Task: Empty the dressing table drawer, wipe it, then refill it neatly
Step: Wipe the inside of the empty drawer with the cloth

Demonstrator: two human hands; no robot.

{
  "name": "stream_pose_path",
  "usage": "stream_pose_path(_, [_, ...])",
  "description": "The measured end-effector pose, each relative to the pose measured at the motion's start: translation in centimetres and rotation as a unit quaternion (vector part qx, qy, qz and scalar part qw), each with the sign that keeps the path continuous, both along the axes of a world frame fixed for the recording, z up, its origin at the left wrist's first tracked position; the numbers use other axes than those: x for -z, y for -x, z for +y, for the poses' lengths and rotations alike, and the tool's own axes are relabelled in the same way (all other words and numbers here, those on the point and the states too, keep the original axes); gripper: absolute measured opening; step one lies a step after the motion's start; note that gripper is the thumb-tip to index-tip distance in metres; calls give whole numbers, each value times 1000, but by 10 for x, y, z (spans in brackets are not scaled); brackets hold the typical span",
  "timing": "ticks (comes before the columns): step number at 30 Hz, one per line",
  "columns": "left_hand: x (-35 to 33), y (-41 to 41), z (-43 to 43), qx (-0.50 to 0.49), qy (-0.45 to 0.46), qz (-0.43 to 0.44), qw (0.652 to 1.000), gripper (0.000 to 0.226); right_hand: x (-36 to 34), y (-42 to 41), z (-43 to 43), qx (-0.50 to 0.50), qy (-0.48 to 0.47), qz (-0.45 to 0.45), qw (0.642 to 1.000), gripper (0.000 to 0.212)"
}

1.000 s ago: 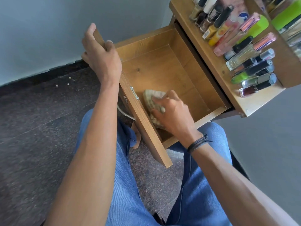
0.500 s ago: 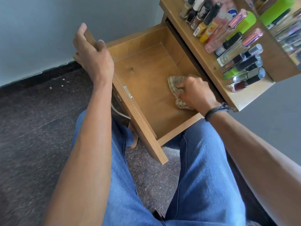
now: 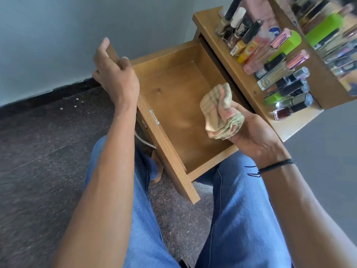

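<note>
**Head view: drawer bare, cloth in hand, bottles crowding the edge**

The drawer [image 3: 173, 97] is pulled far out over the person's lap, and nothing lies in it. The left hand [image 3: 116, 74] grips the top corner of the drawer front, fingers curled over the edge and thumb up. The right hand [image 3: 253, 136] is turned palm up over the drawer's right side. Its fingers are loosely curled under a bunched cloth [image 3: 220, 113], which looks to be clear of the drawer floor. The wiping seems about finished, with refilling not yet begun.

The bottles [image 3: 280, 74] stand packed on the table [image 3: 289, 130], just beside the right hand, and the front ones are close to the edge.

Risks from here:
- The right wrist or forearm sits very near the front bottles. A careless swing to set the cloth down could knock one off, and several look like glass.
- In so tight a pack, pulling one bottle out could topple its neighbours.
- The hold on the cloth is slack, so part of it could slip and fall into the drawer or onto the floor.
- The drawer is far out. Weight from the left hand on its front could strain the runners or tilt it.
- If the bottles go back in loose, they could roll when the drawer is shut.
</note>
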State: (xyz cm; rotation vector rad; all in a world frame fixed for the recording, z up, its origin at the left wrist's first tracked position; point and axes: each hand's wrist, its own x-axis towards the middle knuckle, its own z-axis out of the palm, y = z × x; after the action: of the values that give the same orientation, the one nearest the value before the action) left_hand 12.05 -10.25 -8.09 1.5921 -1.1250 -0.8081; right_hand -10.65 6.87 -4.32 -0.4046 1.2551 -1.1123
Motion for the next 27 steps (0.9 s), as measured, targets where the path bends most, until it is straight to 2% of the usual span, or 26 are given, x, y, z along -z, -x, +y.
stream_pose_path(4, [1,-1,-2,-1,3,7,1000,48,3,0,2,79,35,-168,982,35])
stream_pose_path(6, [1,-1,-2,0,2,8,1000,48,4,-3,2,71,43,-189,979,54])
stream_pose_path(8, [1,-1,-2,2,-1,8,1000,48,4,-6,3,24,62,-173,983,78])
stream_pose_path(10, [1,-2,-1,0,-5,3,1000,48,5,-5,4,-15,69,-107,992,76])
stream_pose_path(12, [2,-2,-1,-3,-5,4,1000,48,4,-4,5,-50,56,16,997,52])
stream_pose_path(14, [2,-1,-1,-2,-4,1,1000,48,-1,-3,4,-59,48,157,985,35])
stream_pose_path(15, [1,-1,0,-1,-3,-2,1000,48,-5,-2,4,-57,43,233,970,33])
stream_pose_path(17, [1,-1,0,-1,0,-5,1000,48,-11,0,2,-61,27,419,905,37])
stream_pose_path(19, [1,0,0,-4,-3,-12,1000,48,-13,3,-1,-98,4,608,788,41])
stream_pose_path(21, [1,0,-1,-6,-7,-14,1000,48,-11,-1,-3,-155,-6,738,657,43])
stream_pose_path(23, [1,-1,-1,-3,-9,-16,1000,47,-5,-10,-4,-203,-15,803,559,43])
stream_pose_path(27, [1,-2,0,-2,-9,-25,1000,47,5,-21,-4,-266,-39,855,444,36])
